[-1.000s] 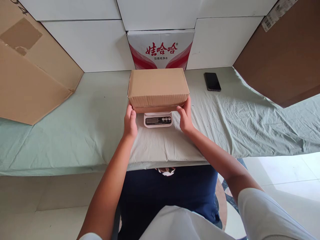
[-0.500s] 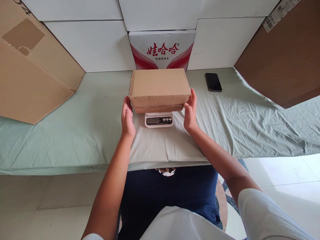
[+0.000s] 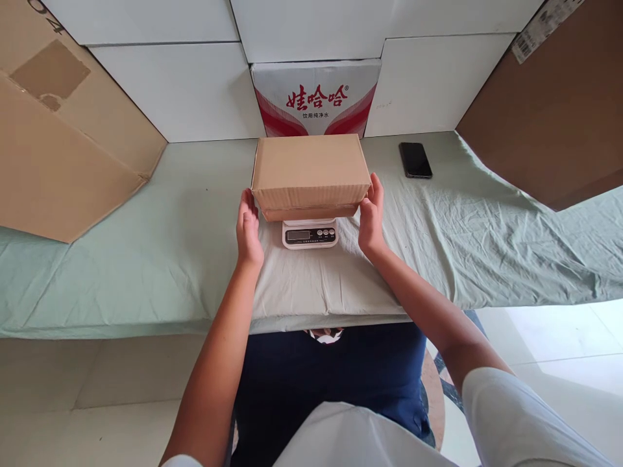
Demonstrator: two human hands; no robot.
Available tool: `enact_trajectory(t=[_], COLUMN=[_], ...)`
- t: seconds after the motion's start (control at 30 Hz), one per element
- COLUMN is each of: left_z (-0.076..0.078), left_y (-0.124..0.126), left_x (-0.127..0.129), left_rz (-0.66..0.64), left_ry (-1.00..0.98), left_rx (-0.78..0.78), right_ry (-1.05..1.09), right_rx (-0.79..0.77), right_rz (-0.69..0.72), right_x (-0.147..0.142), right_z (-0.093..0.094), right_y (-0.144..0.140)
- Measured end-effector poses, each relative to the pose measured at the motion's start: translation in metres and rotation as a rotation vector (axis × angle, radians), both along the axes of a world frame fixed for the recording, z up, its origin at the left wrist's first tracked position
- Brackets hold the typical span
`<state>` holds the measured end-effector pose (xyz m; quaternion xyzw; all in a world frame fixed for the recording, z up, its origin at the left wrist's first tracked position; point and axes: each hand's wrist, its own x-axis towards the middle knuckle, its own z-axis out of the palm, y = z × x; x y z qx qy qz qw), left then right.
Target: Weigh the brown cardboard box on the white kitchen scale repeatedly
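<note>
So the cardboard box (image 3: 310,172) is sitting on the little digital kitchen scale (image 3: 310,233), mid-table on the green sheet (image 3: 146,259). My left hand (image 3: 248,228) and right hand (image 3: 370,217) are flat and open at its two ends, fingertips just touching, not gripping. Phone (image 3: 415,159) lies far right, water carton (image 3: 315,97) behind the box.

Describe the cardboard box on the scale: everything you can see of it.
The cardboard box is plain brown corrugated, rectangular, closed and unlabelled, lying flat and level on the white digital scale, overhanging it. The left hand and right hand flank its ends, open, fingertips at its lower corners.
</note>
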<state>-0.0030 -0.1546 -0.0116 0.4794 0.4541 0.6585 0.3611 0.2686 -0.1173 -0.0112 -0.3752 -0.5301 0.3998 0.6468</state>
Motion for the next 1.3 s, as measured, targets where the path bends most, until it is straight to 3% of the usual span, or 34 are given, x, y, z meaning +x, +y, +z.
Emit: enact_trajectory(t=[0.37, 1.3], left_z=[-0.0044, 0.0052], left_y=[0.0033, -0.002], left_x=[-0.0011, 0.0006], left_rz=[0.006, -0.022], left_ry=[0.003, 0.038], left_rx=[0.023, -0.003], right_ry=[0.017, 0.001], right_rx=[-0.033, -0.047], right_rz=[-0.013, -0.003], right_x=[-0.0017, -0.0021], right_z=[0.0023, 0.004], right_y=[0.0001, 0.0029])
